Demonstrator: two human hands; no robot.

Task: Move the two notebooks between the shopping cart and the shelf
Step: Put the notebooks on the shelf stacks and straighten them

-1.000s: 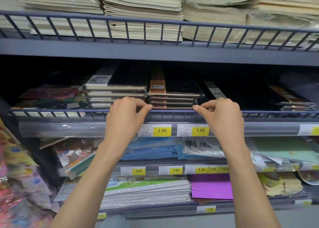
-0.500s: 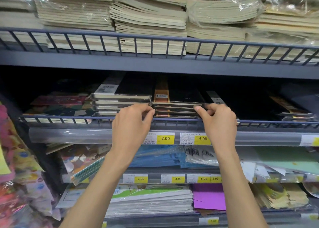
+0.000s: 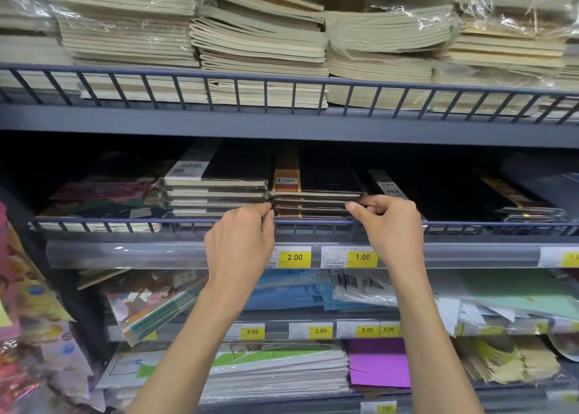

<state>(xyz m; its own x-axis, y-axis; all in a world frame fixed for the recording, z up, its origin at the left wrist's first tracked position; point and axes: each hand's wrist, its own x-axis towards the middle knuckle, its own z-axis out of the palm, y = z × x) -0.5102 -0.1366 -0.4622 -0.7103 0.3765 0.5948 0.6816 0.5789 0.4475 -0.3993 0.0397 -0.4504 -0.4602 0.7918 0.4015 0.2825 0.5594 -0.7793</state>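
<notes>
A stack of black notebooks with an orange-brown spine band (image 3: 316, 191) lies on the middle shelf (image 3: 282, 125), behind its low wire rail (image 3: 470, 224). My left hand (image 3: 241, 241) pinches the stack's near left corner with thumb and fingers. My right hand (image 3: 388, 225) pinches the near right corner the same way. Both hands reach over the rail. A second stack of black notebooks with white barcode labels (image 3: 216, 188) lies just to the left. No shopping cart is in view.
Wrapped piles of cream exercise books (image 3: 260, 44) fill the top shelf. More black notebooks (image 3: 526, 207) lie to the right, coloured booklets (image 3: 100, 200) to the left. Yellow price tags (image 3: 294, 257) line the shelf edges. Lower shelves hold blue, purple and green paper packs.
Both hands rose from the shelf's front rail to the near corners of the black notebook stack and pinched them. The camera moved closer to the shelf.
</notes>
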